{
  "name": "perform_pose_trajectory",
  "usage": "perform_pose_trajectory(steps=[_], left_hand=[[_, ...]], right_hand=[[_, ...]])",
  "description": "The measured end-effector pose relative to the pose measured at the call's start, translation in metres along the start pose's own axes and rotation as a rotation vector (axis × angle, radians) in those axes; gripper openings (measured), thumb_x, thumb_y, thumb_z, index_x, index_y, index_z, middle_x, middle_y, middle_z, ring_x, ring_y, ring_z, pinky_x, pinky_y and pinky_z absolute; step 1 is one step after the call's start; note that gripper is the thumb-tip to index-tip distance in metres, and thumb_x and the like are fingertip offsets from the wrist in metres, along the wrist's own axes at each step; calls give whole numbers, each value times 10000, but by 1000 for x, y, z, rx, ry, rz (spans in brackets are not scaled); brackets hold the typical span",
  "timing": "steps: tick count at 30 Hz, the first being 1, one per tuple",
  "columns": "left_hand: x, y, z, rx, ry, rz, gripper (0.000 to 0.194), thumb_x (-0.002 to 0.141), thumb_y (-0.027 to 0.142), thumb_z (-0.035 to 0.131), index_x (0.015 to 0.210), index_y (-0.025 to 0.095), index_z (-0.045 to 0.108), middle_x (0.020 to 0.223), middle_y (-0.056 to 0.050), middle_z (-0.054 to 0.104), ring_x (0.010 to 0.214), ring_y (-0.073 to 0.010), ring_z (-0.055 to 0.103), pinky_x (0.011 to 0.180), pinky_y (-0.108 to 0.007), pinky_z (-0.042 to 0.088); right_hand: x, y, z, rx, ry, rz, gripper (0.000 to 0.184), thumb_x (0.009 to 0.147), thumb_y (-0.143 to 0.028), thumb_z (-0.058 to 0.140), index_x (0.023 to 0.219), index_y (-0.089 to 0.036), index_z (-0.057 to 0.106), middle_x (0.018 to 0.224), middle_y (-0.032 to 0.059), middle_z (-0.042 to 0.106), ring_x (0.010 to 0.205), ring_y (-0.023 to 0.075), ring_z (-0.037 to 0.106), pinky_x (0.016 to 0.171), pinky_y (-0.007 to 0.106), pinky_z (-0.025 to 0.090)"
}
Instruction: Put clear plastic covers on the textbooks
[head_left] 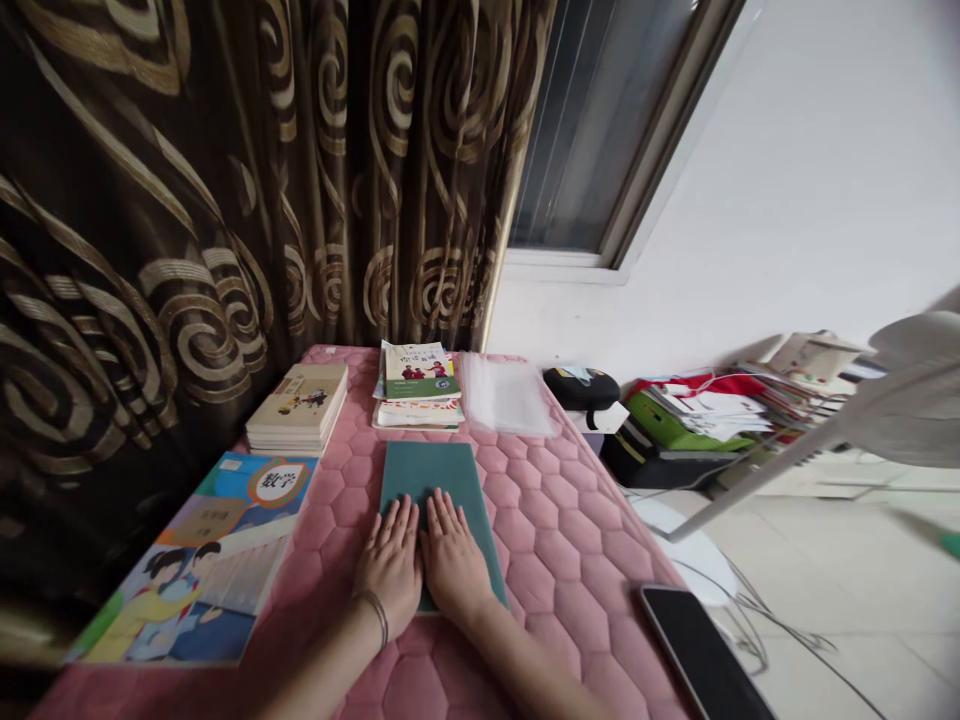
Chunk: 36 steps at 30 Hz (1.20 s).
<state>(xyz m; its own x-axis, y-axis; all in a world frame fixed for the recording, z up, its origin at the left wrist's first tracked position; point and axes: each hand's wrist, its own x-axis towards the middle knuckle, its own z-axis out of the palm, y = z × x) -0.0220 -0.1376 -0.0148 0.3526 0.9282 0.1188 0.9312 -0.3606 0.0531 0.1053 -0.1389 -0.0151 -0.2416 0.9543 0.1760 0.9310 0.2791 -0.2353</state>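
A teal book [431,465] lies closed and flat on the pink quilted surface [555,560]. My left hand [390,565] rests palm down on its left half, fingers stretched forward; a thin bracelet circles that wrist. Close beside it, my right hand [454,555] presses flat on the book's middle, fingers also straight. Neither hand holds anything. To the left lies a math textbook [217,560] with a colourful cover of two drawn children.
Behind are a stack of tan books [300,400], a pile of booklets [418,375] and clear plastic sleeves [506,395]. A phone [701,650] lies at the right edge. Beyond stand a lamp [757,470] and a black case [581,388]. A patterned curtain [300,180] hangs behind.
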Motion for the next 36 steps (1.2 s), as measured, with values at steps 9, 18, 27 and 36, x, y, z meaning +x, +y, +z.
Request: perform_pose_trajectory(steps=[9,18,27,36], left_hand=[[-1,1,-3,-36,-20,-13,582,880,261,314,1446,124,305,1528,-66,224,1394,-246,265,1134,-447,250],[-1,1,-2,-28,-6,-2,580,871,242,320,1439,121,320,1523,-77,248,1395,-235,264,1136,-438,244],[-2,0,-5,-23,-12,-7,578,874,216,311,1443,118,298,1528,-72,228,1395,-236,261,1133,-449,251],[12,54,-2,-53,-52,-96,583,840,187,389,1411,69,359,1500,-158,271,1389,-277,263,1130,-475,245]], right_hand=[[-37,57,-17,-34,-41,-14,586,976,-437,206,1451,-100,266,1516,91,199,1414,241,153,1145,482,192],[-26,15,-9,-44,-31,73,519,953,-284,290,1422,-68,343,1500,119,221,1407,275,162,1146,479,202],[-43,39,-14,-26,-38,-54,512,970,-315,267,1428,-94,330,1497,95,256,1396,256,216,1133,489,246],[-46,47,-2,-24,-15,-48,497,952,-223,276,1430,-99,325,1502,101,246,1403,248,186,1138,478,237]])
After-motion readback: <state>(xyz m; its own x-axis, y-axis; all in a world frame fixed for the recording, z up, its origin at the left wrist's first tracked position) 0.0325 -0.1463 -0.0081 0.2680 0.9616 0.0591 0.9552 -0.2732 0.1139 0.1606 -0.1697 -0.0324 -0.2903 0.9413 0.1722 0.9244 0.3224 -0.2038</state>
